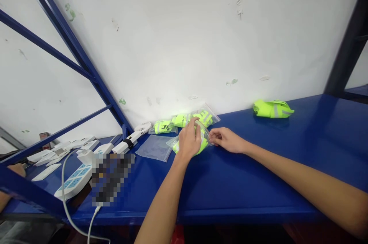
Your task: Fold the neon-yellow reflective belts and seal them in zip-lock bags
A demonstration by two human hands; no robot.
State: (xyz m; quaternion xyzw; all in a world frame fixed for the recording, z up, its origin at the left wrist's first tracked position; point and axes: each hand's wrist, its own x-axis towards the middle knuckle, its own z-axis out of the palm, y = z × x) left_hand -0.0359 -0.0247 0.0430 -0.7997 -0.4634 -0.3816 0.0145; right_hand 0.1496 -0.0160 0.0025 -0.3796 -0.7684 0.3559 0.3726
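A clear zip bag with a yellow-green reflective vest (204,141) inside lies on the blue table. My left hand (189,139) rests over the bag, its fingers bent against the upper edge. With its fingers pinched together, my right hand (225,139) holds the bag's right corner. Behind them, against the wall, lie more bagged vests (181,120). A flat clear bag (155,147) lies left of my left hand. Farther right, a rolled vest (271,109) without a visible bag sits by the wall.
On the left are a white power strip (76,179) with cables, a small white fan (143,127), several white boxes (47,156) and a pixelated area. Blue frame posts (86,60) rise at the left; a dark post (345,52) stands right.
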